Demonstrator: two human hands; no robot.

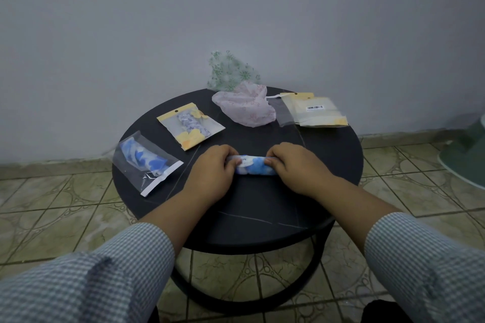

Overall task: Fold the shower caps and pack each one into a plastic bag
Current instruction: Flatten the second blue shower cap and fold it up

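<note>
Fingers [231, 157] around rolled cap [253, 165]

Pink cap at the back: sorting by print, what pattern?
Pale pink cap with a faint floral print; head view.

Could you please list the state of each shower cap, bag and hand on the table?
blue cap: rolled, held
left hand: gripping it
right hand: gripping it
pink cap: unfolded
green cap: unfolded
clear bag: filled
yellow bag: filled
empty bags: stacked

Blue-white checked sleeves [99, 278], bare hands
</note>
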